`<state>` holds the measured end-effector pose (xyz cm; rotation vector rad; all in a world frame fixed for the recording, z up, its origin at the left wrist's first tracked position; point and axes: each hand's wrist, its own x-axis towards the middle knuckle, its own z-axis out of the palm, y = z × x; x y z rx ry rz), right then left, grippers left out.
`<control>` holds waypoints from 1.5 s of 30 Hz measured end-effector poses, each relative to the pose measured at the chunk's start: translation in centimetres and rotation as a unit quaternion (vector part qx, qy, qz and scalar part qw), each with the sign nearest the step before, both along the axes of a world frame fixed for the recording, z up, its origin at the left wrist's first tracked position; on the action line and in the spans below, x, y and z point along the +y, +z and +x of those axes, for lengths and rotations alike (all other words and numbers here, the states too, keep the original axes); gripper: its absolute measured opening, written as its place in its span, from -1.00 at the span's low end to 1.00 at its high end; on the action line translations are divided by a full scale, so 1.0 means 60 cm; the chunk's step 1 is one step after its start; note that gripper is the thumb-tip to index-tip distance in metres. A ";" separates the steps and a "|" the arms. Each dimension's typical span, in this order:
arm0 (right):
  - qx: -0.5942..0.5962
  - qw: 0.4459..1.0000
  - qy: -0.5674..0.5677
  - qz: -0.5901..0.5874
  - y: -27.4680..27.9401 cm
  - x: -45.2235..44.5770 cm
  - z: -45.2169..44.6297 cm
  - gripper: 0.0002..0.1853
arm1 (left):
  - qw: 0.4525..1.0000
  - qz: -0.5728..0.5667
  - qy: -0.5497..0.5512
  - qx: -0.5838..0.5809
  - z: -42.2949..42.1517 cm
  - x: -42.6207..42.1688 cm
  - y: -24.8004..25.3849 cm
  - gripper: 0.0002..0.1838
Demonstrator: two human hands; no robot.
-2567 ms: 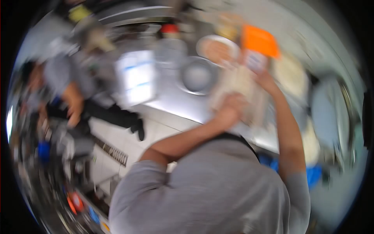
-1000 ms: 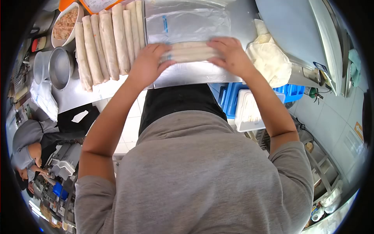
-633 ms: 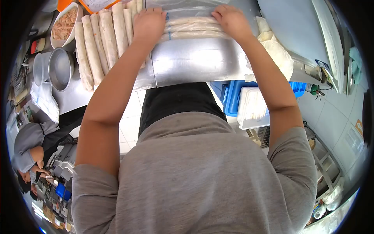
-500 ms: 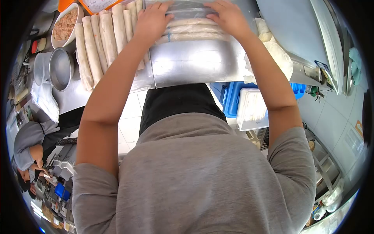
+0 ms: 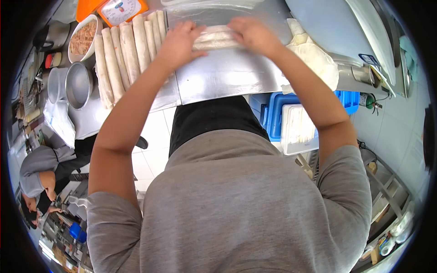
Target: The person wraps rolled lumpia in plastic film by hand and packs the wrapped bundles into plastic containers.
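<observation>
A short bundle of long pale filled rolls lies crosswise on the steel worktop; its wrapping, if any, is hard to make out. My left hand curls around the left end, with the thumb on the near side. At the right end my right hand closes on the bundle, its fingers blurred by motion. Beside my left hand, several more long rolls lie in a row, partly behind my forearm. Clear plastic lies on the worktop beyond both hands.
At left stand a bowl of minced filling, an orange scale, a metal bowl and a clear tub. Thin wrapper sheets lie right. Below are blue crates and a white tray. Another person works far left.
Both hands have come back from the flat plastic beyond the rolls to the two ends of the bundle. The bundle now looks shorter between them. The head view has shifted slightly.
</observation>
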<state>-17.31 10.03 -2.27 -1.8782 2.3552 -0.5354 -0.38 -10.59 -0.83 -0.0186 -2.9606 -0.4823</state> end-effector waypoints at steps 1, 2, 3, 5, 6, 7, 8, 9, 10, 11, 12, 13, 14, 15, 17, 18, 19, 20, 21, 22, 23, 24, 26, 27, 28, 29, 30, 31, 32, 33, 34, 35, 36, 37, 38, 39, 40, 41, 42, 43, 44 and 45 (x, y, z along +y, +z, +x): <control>0.012 1.000 -0.006 -0.014 0.004 0.010 0.021 -0.56 | 0.999 -0.042 -0.012 0.008 0.010 0.008 -0.002 -0.30; 0.021 0.999 -0.014 -0.026 0.006 0.022 0.047 -0.52 | 0.998 -0.047 -0.018 0.025 0.018 0.009 -0.010 -0.34; 0.029 0.999 -0.026 -0.035 0.006 0.034 0.072 -0.46 | 0.996 -0.075 -0.036 0.024 0.021 0.006 -0.020 -0.36; 0.045 0.996 -0.056 -0.052 0.001 0.049 0.109 -0.39 | 0.990 -0.118 -0.074 0.024 0.026 0.001 -0.039 -0.39; 0.053 0.995 -0.078 -0.039 -0.003 0.053 0.127 -0.39 | 0.990 -0.105 -0.090 0.018 0.026 -0.001 -0.044 -0.41; 0.061 0.993 -0.097 -0.027 -0.003 0.054 0.143 -0.39 | 0.990 -0.092 -0.103 0.013 0.023 -0.009 -0.043 -0.43; 0.069 0.990 -0.114 -0.037 -0.002 0.053 0.154 -0.39 | 0.989 -0.084 -0.118 0.005 0.021 -0.016 -0.041 -0.45; 0.067 0.989 -0.125 -0.032 -0.005 0.045 0.160 -0.40 | 0.990 -0.054 -0.130 -0.021 0.015 -0.024 -0.034 -0.48; 0.066 0.987 -0.140 -0.031 -0.005 0.037 0.161 -0.42 | 0.988 -0.028 -0.146 -0.048 0.003 -0.030 -0.023 -0.50; 0.067 0.984 -0.159 -0.032 -0.004 0.036 0.165 -0.43 | 0.984 -0.006 -0.165 -0.073 -0.008 -0.034 -0.008 -0.52; -0.005 0.982 -0.188 -0.002 0.010 0.037 0.170 -0.46 | 0.976 0.065 -0.156 -0.135 -0.018 -0.039 0.012 -0.54; -0.077 0.974 -0.214 0.025 0.030 0.038 0.174 -0.49 | 0.961 0.133 -0.144 -0.196 -0.025 -0.043 0.035 -0.54; -0.148 0.960 -0.234 0.048 0.047 0.043 0.176 -0.51 | 0.938 0.197 -0.127 -0.255 -0.030 -0.046 0.055 -0.55; -0.217 0.942 -0.253 0.040 0.064 0.060 0.187 -0.53 | 0.924 0.318 -0.071 -0.201 -0.025 -0.048 0.075 -0.55; -0.347 0.897 -0.274 0.017 0.108 0.111 0.229 -0.57 | 0.835 0.543 0.040 -0.078 0.007 -0.046 0.118 -0.53; -0.398 0.864 -0.309 -0.012 0.123 0.136 0.251 -0.60 | 0.784 0.615 0.082 -0.006 0.031 -0.028 0.106 -0.50; -0.448 0.826 -0.340 -0.043 0.134 0.153 0.273 -0.64 | 0.718 0.688 0.102 -0.039 0.063 0.008 0.094 -0.48; -0.431 0.822 -0.359 -0.101 0.146 0.156 0.297 -0.63 | 0.644 0.751 0.130 -0.066 0.094 0.044 0.081 -0.46; -0.415 0.816 -0.373 -0.154 0.153 0.155 0.307 -0.62 | 0.524 0.837 0.078 -0.136 0.114 0.092 0.063 -0.33; -0.250 0.877 -0.370 -0.180 0.154 0.151 0.302 -0.58 | 0.485 0.848 0.153 -0.147 0.125 0.168 0.115 -0.20; -0.081 0.909 -0.357 -0.201 0.155 0.144 0.299 -0.53 | 0.483 0.854 0.130 -0.143 0.123 0.205 0.121 -0.08; 0.010 0.921 -0.349 -0.174 0.157 0.137 0.292 -0.46 | 0.504 0.846 0.143 -0.093 0.118 0.225 0.130 -0.14; 0.091 0.936 -0.300 -0.159 0.124 0.124 0.266 -0.46 | 0.668 0.724 0.169 0.031 0.111 0.211 0.092 -0.17; 0.132 0.940 -0.275 -0.153 0.098 0.117 0.253 -0.46 | 0.735 0.646 0.182 0.094 0.106 0.200 0.069 -0.18; 0.123 0.951 -0.263 -0.103 0.068 0.109 0.248 -0.47 | 0.788 0.559 0.224 0.127 0.110 0.194 0.059 -0.20; 0.123 0.955 -0.258 -0.081 0.038 0.102 0.252 -0.49 | 0.849 0.462 0.200 0.159 0.113 0.177 0.039 -0.20; 0.121 0.958 -0.253 -0.057 0.026 0.095 0.260 -0.50 | 0.898 0.359 0.174 0.185 0.116 0.158 0.032 -0.20; 0.119 0.961 -0.249 -0.031 0.013 0.091 0.263 -0.52 | 0.934 0.253 0.146 0.206 0.119 0.142 0.023 -0.20; 0.055 0.962 -0.263 -0.045 0.002 0.092 0.259 -0.50 | 0.933 0.248 0.136 0.224 0.122 0.133 0.013 -0.31; -0.009 0.960 -0.274 -0.054 0.016 0.094 0.254 -0.47 | 0.961 0.195 0.080 0.179 0.120 0.128 0.020 -0.37; -0.075 0.954 -0.285 -0.060 0.021 0.096 0.253 -0.44 | 0.981 0.143 0.023 0.129 0.117 0.123 0.024 -0.43; -0.092 0.944 -0.303 -0.087 0.013 0.094 0.243 -0.48 | 0.992 0.089 -0.037 0.077 0.114 0.118 0.022 -0.49; -0.109 0.933 -0.323 -0.115 0.004 0.086 0.217 -0.51 | 0.991 0.085 -0.063 0.084 0.107 0.118 0.015 -0.54; -0.123 0.920 -0.344 -0.145 -0.005 0.079 0.187 -0.54 | 0.988 0.080 -0.091 0.093 0.091 0.123 0.008 -0.58; -0.174 0.919 -0.333 -0.120 -0.013 0.077 0.160 -0.62 | 0.985 0.075 -0.120 0.101 0.074 0.128 0.002 -0.63; -0.226 0.915 -0.322 -0.094 -0.023 0.078 0.136 -0.69 | 0.985 0.067 -0.125 0.100 0.060 0.131 -0.002 -0.62; -0.276 0.906 -0.313 -0.070 -0.026 0.076 0.122 -0.77 | 0.984 0.060 -0.133 0.099 0.044 0.134 -0.004 -0.61; -0.293 0.900 -0.317 -0.070 -0.030 0.075 0.114 -0.82 | 0.984 0.052 -0.141 0.098 0.031 0.136 -0.005 -0.60; -0.308 0.893 -0.321 -0.071 -0.027 0.074 0.107 -0.87 | 0.985 0.048 -0.155 0.067 0.018 0.136 -0.007 -0.59; -0.322 0.887 -0.324 -0.073 -0.024 0.073 0.102 -0.89 | 0.984 0.044 -0.168 0.037 0.006 0.137 -0.009 -0.57; -0.301 0.893 -0.328 -0.067 -0.022 0.070 0.100 -0.90 | 0.983 0.040 -0.181 0.008 -0.002 0.138 -0.009 -0.56; -0.280 0.899 -0.331 -0.061 -0.025 0.068 0.097 -0.91 | 0.982 0.036 -0.186 -0.022 -0.005 0.139 -0.007 -0.55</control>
